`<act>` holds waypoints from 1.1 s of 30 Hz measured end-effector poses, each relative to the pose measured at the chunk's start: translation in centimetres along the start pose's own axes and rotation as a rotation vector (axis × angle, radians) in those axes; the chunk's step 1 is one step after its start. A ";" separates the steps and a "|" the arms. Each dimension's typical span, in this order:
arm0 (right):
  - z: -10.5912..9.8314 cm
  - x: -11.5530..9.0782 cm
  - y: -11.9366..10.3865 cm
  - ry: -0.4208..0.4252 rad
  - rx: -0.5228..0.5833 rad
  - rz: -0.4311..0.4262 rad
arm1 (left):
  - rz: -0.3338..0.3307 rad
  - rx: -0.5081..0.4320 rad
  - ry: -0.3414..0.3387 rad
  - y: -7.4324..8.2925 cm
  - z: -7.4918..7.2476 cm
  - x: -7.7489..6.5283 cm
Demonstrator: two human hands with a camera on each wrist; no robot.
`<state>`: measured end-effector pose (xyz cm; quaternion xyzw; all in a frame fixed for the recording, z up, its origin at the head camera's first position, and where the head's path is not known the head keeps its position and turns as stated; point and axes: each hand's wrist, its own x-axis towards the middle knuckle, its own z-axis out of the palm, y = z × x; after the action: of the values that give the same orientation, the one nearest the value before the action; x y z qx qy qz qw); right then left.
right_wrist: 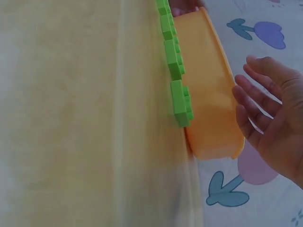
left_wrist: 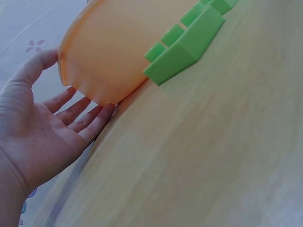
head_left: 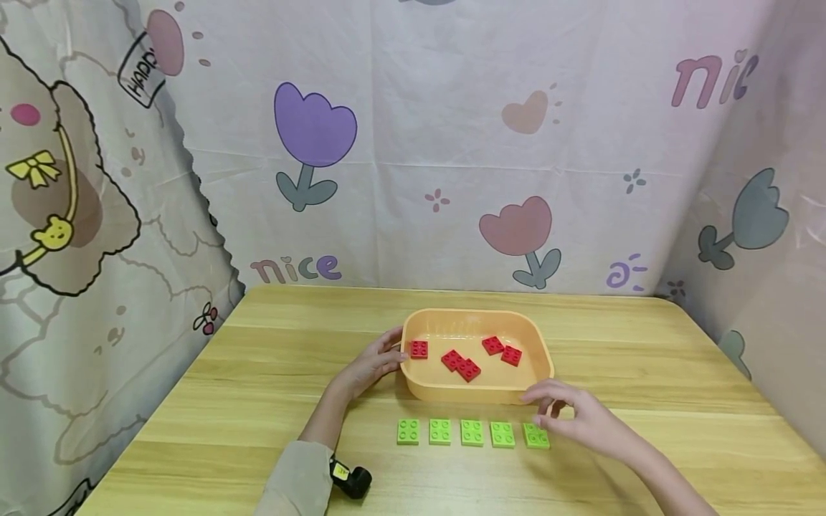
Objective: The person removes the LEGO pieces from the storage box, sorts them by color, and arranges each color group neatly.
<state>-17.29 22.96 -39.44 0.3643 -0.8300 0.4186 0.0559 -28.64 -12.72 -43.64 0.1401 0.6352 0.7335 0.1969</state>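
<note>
A shallow orange plastic tray [head_left: 477, 393] stands on the table with several red toy bricks [head_left: 468, 369] lying inside. My left hand [head_left: 374, 367] holds the tray's left end. In the left wrist view, that thumb touches the rim and the fingers [left_wrist: 97, 123] reach along the outer wall. My right hand [head_left: 574, 414] hovers by the tray's near right corner, holding nothing, its fingers loosely bent and spread. In front of the tray, several light green bricks [head_left: 472, 433] form a row, studs up. The right hand is nearest the rightmost green brick [head_left: 533, 438].
The wooden table [head_left: 258, 401] reaches back to a printed curtain [head_left: 413, 236], which also hangs along both sides. A black device [head_left: 351, 480] is strapped to the left wrist, at the end of a light sleeve [head_left: 298, 476].
</note>
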 end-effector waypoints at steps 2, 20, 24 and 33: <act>0.0 0.5 -0.2 -0.012 -0.004 0.001 | 0.001 -0.001 -0.001 0.0 0.0 0.0; 0.1 6.2 -0.3 -0.121 -0.038 0.049 | 0.008 0.004 -0.008 -0.2 -0.2 0.0; 0.3 7.2 0.0 -0.135 -0.050 0.078 | 0.009 0.012 -0.014 -0.1 -0.1 0.0; 1.4 9.3 1.9 -0.150 -0.065 0.072 | 0.011 0.002 -0.017 -0.1 -0.1 0.0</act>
<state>-25.02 17.52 -37.89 0.3626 -0.8576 0.3646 -0.0099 -28.66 -12.77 -43.74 0.1500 0.6333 0.7329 0.1982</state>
